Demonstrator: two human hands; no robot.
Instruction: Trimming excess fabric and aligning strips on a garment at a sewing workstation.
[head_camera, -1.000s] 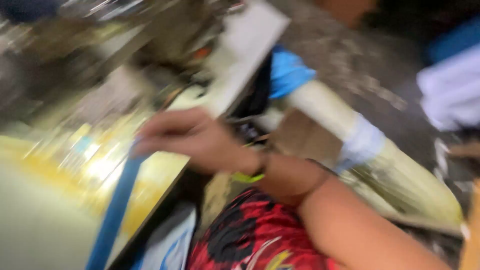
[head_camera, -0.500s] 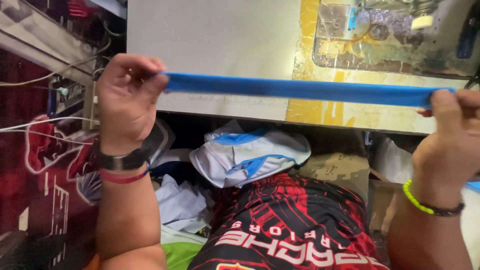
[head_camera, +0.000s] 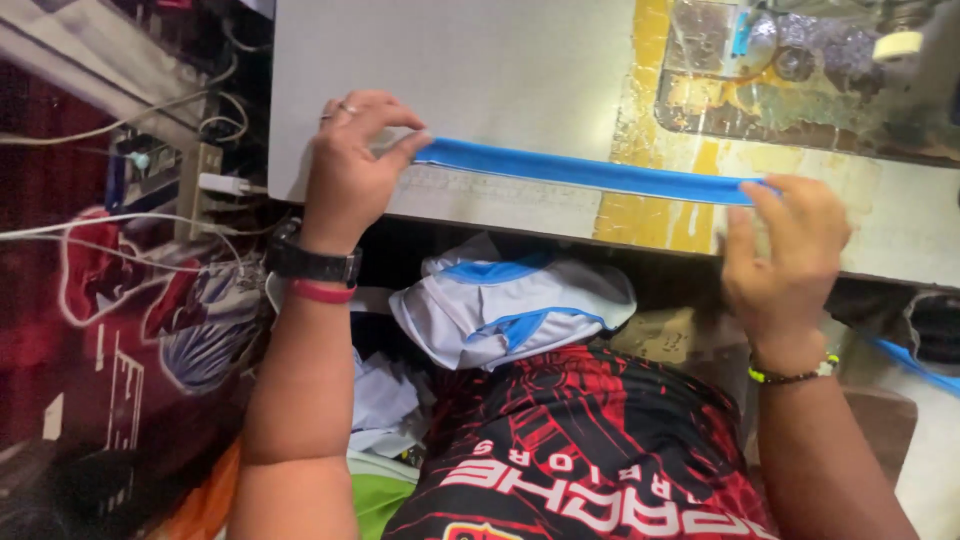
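Note:
A long blue fabric strip (head_camera: 585, 172) lies stretched flat along the front of a grey worktable (head_camera: 480, 70), beside a ruler scale set along the table's edge. My left hand (head_camera: 350, 170) pinches the strip's left end between thumb and fingers. My right hand (head_camera: 790, 255) presses down the strip's right end with its fingertips. A black watch and a red band sit on my left wrist, and a thin yellow-green band on my right.
A folded white-and-blue garment (head_camera: 510, 310) rests on my lap below the table edge. A worn yellow patch and a metal machine base (head_camera: 800, 70) occupy the table's right. Cables and a power strip (head_camera: 200, 180) hang at left. More cloth (head_camera: 385, 400) lies below.
Both hands have lowered the taut blue strip onto the table along the ruler edge. A second ago only one hand held it while the view swung.

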